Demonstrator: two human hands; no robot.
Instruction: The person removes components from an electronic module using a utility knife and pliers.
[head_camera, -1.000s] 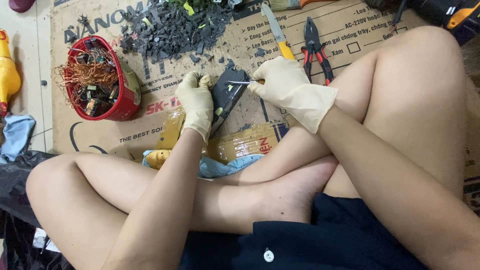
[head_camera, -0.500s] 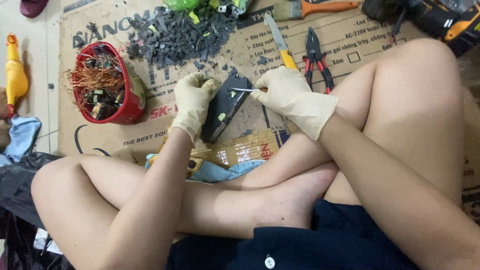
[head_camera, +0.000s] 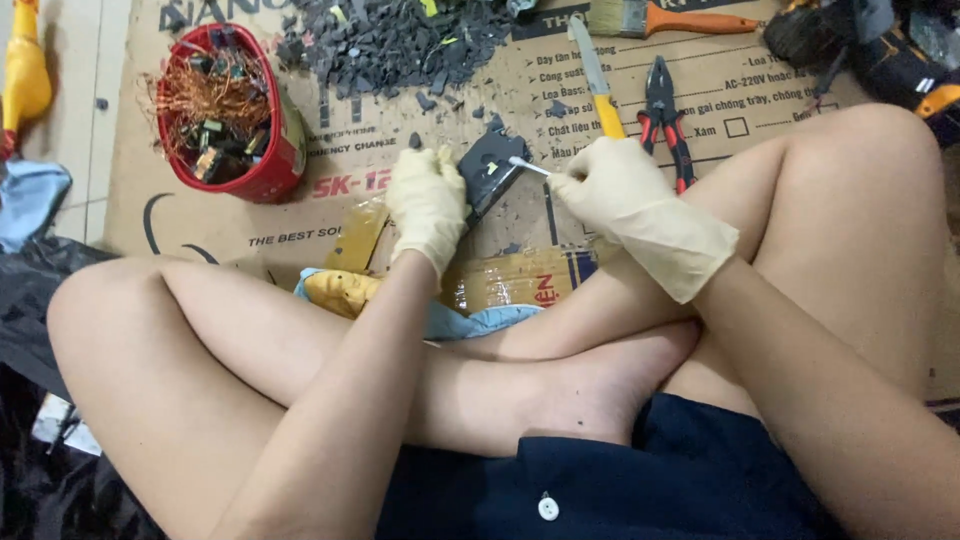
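I sit cross-legged on flattened cardboard. My left hand, in a cream rubber glove, grips a flat black plastic part and holds it tilted on the cardboard. My right hand, also gloved, pinches a thin white-tipped tool whose tip rests on the upper face of the black part. The lower edge of the part is hidden by my left fingers.
A red bowl with copper wire and small parts stands at left. A pile of dark plastic scraps lies at the top. A yellow-handled knife, red pliers and a paintbrush lie beyond my right hand.
Both hands stay on the black part and the thin tool. The view has shifted slightly, so everything sits a little lower and to the right in frame.
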